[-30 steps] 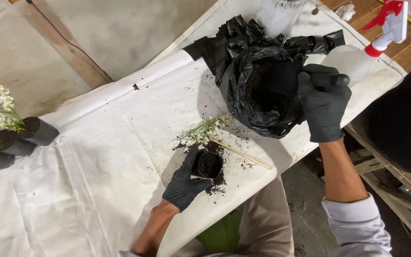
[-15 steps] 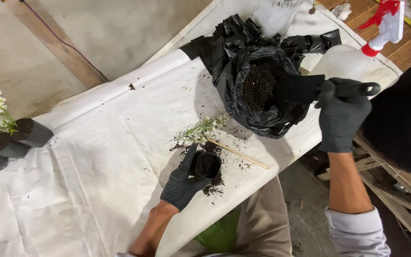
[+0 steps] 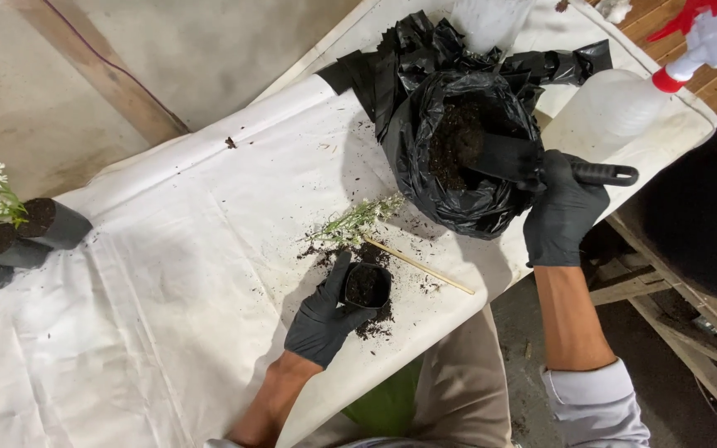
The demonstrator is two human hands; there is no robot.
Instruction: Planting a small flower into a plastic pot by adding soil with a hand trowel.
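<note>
Fingers of right hand (image 3: 564, 207) clenched on scoop (image 3: 508, 158) in soil bag (image 3: 425, 166), upper right; left hand (image 3: 325, 311) grips pot (image 3: 365, 286), lower left of it.

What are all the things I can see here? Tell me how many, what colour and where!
Small pot: one, black, soil inside, near table edge.
Scoop: one, black, blade in the bag.
Soil bag: one, black plastic, open, far end of table.
Flower sprig: one, green and white, lying beside the small pot.
Stick: one, tan, lying by the sprig.
Spray bottle: one, clear with red trigger, far right.
Potted flowers: several black pots, white blooms, left edge.
Table cover: one, white, soil-spotted.
Left hand: black glove, gripping the small pot.
Right hand: black glove, holding the scoop.
</note>
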